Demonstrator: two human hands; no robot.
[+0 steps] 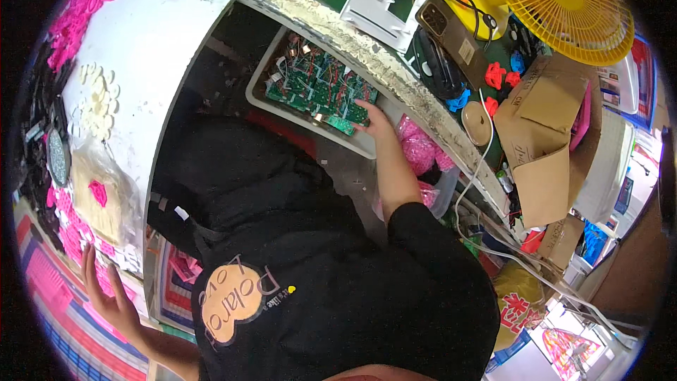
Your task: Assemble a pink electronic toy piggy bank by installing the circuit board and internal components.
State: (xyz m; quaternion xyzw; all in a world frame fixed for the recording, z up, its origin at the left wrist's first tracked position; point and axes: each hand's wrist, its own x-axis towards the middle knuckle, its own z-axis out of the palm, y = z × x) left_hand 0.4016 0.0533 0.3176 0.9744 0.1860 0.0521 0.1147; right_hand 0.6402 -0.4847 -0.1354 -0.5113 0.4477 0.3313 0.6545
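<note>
My right hand (376,121) reaches into a pale tray (255,92) below the table edge. Its fingers look apart, with one fingertip at the end of a bright green circuit board (341,125); I see no clear grip on it. Many more green circuit boards (310,85) with red and white wires lie heaped in that tray. My left hand (113,305) is raised at the lower left, fingers stretched out and holding nothing. It is beside the white tabletop's edge, near small pink plastic parts (70,236).
On the white tabletop (162,21) lie cream round pieces (101,102) and a clear bag (106,190). Along the right bench stand a phone (451,35), a yellow fan (564,0) and an open cardboard box (539,134). Bagged pink parts (417,148) sit right of the tray; a white cable (462,204) hangs nearby.
</note>
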